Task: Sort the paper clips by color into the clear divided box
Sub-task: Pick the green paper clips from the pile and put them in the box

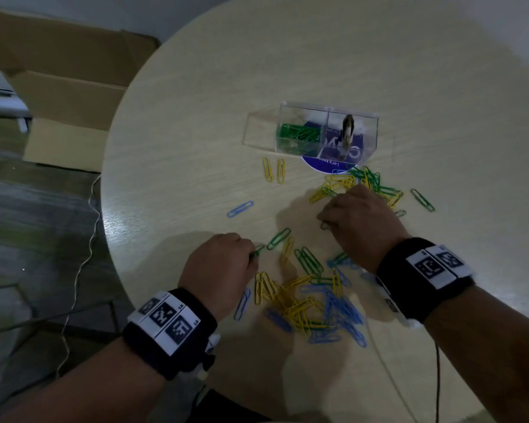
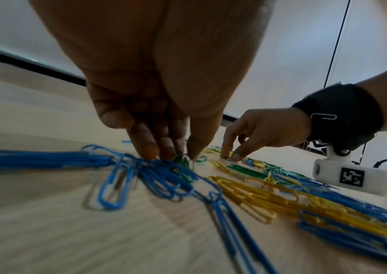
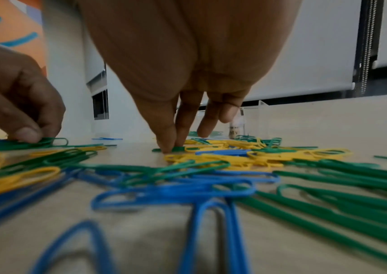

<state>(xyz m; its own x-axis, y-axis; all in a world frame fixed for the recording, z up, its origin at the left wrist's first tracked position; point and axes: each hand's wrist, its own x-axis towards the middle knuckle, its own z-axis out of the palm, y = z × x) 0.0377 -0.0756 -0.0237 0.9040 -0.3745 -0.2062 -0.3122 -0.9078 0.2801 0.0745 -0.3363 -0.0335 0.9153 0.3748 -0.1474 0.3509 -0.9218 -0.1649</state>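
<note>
The clear divided box (image 1: 312, 129) stands at the table's middle; its left compartment holds green clips (image 1: 298, 132). Blue, yellow and green clips lie in a mixed pile (image 1: 312, 303) near me, with a smaller pile (image 1: 361, 184) in front of the box. My left hand (image 1: 254, 254) pinches green clips (image 2: 183, 159) low on the table at the near pile's left edge. Further right, my right hand (image 1: 322, 222) pinches one green clip (image 3: 169, 149) between thumb and forefinger, flat on the table. In the right wrist view the box (image 3: 258, 115) is partly hidden behind my fingers (image 3: 188, 118).
A small upright object (image 1: 348, 129) sits in the box's right compartment, and a blue round sticker (image 1: 333, 167) lies under the box. Single clips lie apart: a blue one (image 1: 240, 209), two yellow ones (image 1: 274, 170). Left of the round table's edge (image 1: 110, 190), a cardboard box (image 1: 58, 87) stands on the floor.
</note>
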